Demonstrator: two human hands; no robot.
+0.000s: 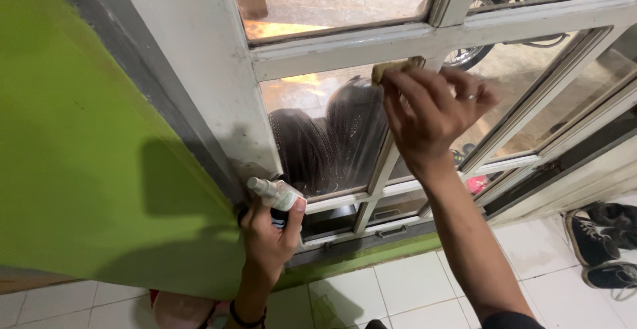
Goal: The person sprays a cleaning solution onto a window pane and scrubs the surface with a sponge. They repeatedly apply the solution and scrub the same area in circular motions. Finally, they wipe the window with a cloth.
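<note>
Head view: right hand [431,113] presses a small tan folded cloth [396,68] against the white wooden window frame [345,50], fingers bent over it, at the top edge of the smeared glass pane [325,136]. Left hand [269,236] wraps a small white plastic spray bottle [275,193] low by the green wall [73,136]. 2 dark sneakers [607,246] sit on the white tiled floor [411,289] at right.

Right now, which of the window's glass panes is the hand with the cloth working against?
The right hand presses a small cloth at the top of the lower-left pane, the one showing dark tyres behind it, not the upper panes.
</note>
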